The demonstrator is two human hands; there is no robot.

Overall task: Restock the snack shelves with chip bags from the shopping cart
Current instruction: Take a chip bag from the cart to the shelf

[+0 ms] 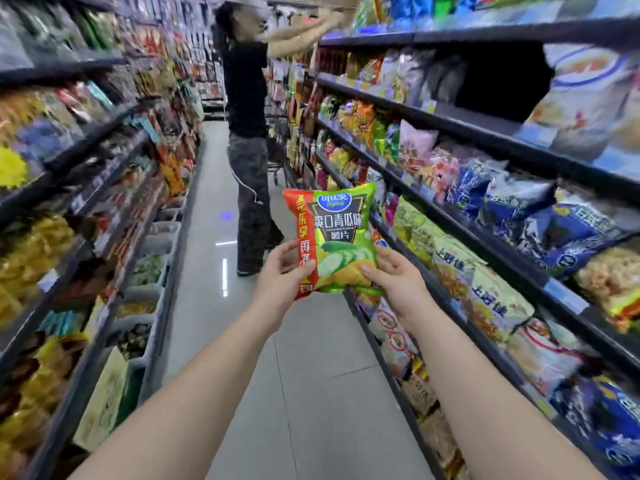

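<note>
Here, in the head view, both hands hold one chip bag [332, 237] upright in the middle of the aisle, above the floor [311, 375] and just left of the right shelves [485, 126]. The left hand [282, 275] grips the lower left edge, thumb on the front. The right hand [398, 282] grips the lower right corner the same way.

The bag is green with cucumber slices pictured and reads 爽口青瓜味 and 薯片. A blue oval logo above is too blurred to read, and so is most of a red strip down its left side.

On the right shelves, yellow-green bags [485, 289] read 上好佳, with blue bags [519, 209] one shelf up.

Further down the aisle a person [247, 133] in a black top reaches up to a high right shelf. A cart [277, 150] stands beyond that person, partly hidden. The left shelves [86, 150] are blurred.
</note>
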